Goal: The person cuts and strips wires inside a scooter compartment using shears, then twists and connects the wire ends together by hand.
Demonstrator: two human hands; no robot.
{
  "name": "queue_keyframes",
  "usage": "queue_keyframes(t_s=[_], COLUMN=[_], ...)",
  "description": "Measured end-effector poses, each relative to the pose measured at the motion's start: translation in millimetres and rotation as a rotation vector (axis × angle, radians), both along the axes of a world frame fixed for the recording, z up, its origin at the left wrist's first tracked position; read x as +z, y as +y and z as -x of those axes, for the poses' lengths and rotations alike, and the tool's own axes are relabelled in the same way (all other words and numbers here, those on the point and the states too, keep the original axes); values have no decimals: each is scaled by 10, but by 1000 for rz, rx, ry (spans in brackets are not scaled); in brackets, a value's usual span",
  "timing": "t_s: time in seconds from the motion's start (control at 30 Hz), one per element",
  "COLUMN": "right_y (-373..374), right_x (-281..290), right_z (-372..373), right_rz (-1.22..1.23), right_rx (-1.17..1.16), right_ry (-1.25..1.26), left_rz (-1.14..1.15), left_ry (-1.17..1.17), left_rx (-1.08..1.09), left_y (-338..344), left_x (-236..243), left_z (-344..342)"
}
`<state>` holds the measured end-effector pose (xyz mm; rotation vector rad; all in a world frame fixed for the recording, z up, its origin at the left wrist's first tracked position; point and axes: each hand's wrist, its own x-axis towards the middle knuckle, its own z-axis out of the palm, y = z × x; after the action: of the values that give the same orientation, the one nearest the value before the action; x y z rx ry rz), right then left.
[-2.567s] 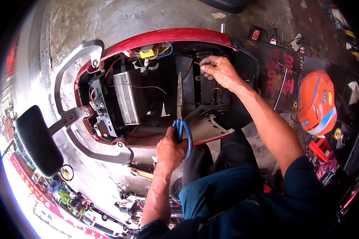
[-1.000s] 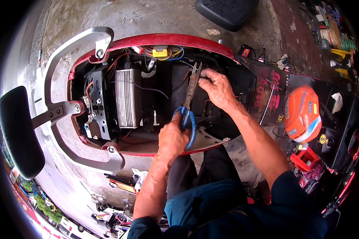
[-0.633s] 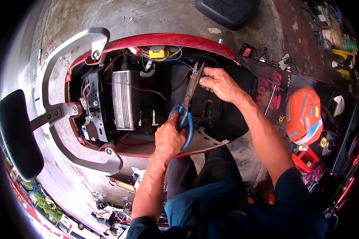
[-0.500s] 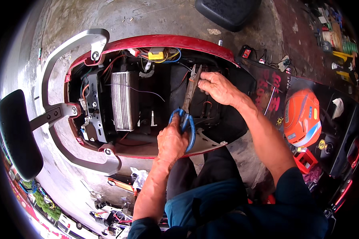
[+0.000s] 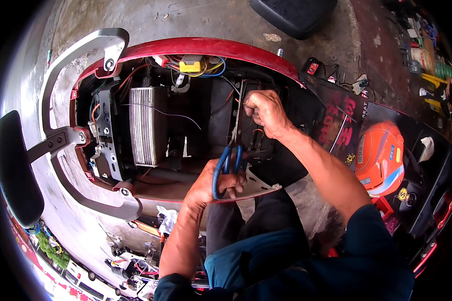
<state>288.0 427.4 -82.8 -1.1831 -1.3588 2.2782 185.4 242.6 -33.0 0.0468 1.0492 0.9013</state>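
Note:
Over the open body of a red scooter (image 5: 201,46), my left hand (image 5: 208,184) is closed around the blue handles of long metal pliers (image 5: 238,116). The pliers are turned edge-on, jaws pointing away from me. Close beside the jaws, my right hand (image 5: 267,113) has its fingers curled together in a pinch; whatever is between them is too small or hidden to make out. To the left of the pliers sit a silver finned metal box (image 5: 148,126) and a thin purple wire (image 5: 173,114). A yellow connector (image 5: 190,66) lies among coloured wires along the far side.
A grey grab rail (image 5: 50,95) with a black backrest (image 5: 20,170) juts out on the left. An orange helmet (image 5: 379,158) rests at the right. Beyond the body, a black seat (image 5: 294,15) lies on the concrete floor. Tools and parts (image 5: 135,268) are spread at the lower left.
The pliers have rotated from flat to edge-on, and my left hand's grip has turned with them. My right hand has shifted slightly right of the jaws, its fingers more curled. The view has shifted slightly.

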Motion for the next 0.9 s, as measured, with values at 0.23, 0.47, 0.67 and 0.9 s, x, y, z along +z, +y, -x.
queue_keyframes(t_s=[0.23,0.47,0.67,0.9], right_y=[56,100,162,127], right_x=[21,0,-26,-73], right_z=[4,-44,-100,-103], right_rz=[183,299,423,617], right_rx=[-6,13,6,38], right_ry=[-14,32,107,314], left_rz=[-6,-37,-75,-179], left_ry=[-240,-446,-572,-720], left_rx=[70,159,241,463], left_y=[48,-14,-4,82], left_x=[-14,-27,-14,21], left_z=[10,-30,-155,-310])
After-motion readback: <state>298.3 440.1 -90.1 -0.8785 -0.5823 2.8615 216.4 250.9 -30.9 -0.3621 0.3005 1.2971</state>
